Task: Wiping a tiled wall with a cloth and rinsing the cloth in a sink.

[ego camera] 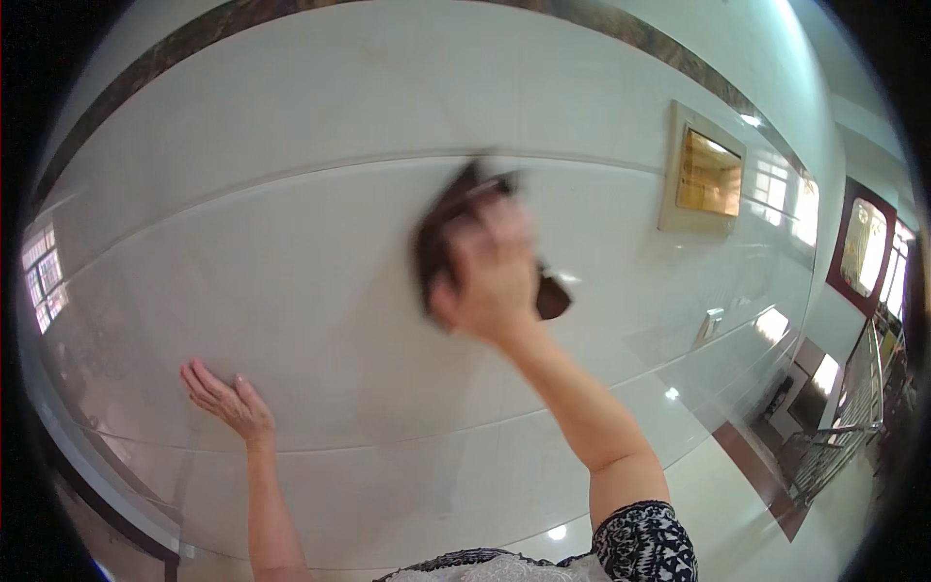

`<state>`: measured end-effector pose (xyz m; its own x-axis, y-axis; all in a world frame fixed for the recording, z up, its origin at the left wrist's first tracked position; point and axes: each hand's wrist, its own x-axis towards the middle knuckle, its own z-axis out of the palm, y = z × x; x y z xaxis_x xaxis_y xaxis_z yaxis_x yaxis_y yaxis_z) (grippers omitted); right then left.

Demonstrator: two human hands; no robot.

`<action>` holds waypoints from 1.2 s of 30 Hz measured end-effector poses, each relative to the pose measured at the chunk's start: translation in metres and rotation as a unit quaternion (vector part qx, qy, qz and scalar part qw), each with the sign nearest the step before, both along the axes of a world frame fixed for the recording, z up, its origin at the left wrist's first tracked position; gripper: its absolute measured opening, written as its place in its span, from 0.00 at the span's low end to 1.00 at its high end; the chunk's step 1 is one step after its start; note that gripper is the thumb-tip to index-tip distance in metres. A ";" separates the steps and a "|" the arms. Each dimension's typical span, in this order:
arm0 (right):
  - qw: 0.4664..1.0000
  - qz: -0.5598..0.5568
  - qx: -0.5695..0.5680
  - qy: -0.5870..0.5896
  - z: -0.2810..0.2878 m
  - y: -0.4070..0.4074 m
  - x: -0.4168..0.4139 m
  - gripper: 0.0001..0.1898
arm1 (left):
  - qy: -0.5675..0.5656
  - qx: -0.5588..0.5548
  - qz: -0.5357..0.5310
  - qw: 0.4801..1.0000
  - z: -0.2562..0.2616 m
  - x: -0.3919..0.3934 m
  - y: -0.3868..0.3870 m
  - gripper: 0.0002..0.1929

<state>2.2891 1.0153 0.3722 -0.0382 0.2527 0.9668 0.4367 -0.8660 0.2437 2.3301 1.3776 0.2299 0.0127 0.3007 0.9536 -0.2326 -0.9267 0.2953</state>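
Note:
A dark brown cloth (444, 229) lies against the glossy white tiled wall (305, 240) in front of me. My right hand (494, 269) is on this cloth, fingers pointing up, and both are blurred. One corner of the cloth sticks out to the right below my wrist. Lower on the left, my left hand (229, 404) is raised at the wall with its thumb apart from the fingers and nothing in it. Whether its palm touches the tiles cannot be made out.
A metal-framed panel with a shiny gold face (711, 173) is set in the wall at upper right, with a small white switch or socket (709, 325) below it. A dark stone border (618, 25) runs along the top. Metal railings (844, 429) stand at far right.

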 end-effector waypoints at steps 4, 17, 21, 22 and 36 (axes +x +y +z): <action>0.961 0.051 -0.246 0.119 -0.035 -0.006 -0.013 0.36 | -0.007 0.015 -0.007 1.000 -0.001 0.001 0.006 0.34; 0.955 -0.150 0.217 -0.139 0.093 -0.008 0.018 0.28 | -0.016 0.025 -0.051 0.998 -0.003 0.001 -0.006 0.33; 0.990 0.008 0.051 -0.132 0.094 0.161 0.033 0.29 | 0.002 0.000 -0.090 0.996 -0.002 -0.009 -0.002 0.34; 0.991 0.048 0.025 -0.123 0.092 0.197 0.034 0.28 | 0.003 0.011 -0.117 0.993 -0.004 -0.009 -0.002 0.35; 0.855 0.505 -0.058 0.099 0.042 0.237 0.022 0.27 | -0.076 0.196 -0.159 0.965 0.131 -0.003 0.031 0.41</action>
<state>2.3110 1.2523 0.4142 -0.1327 0.2825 0.9501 0.9905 0.0035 0.1373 2.3270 1.4082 0.3613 -0.1033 -0.0791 0.9915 -0.5360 -0.8353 -0.1225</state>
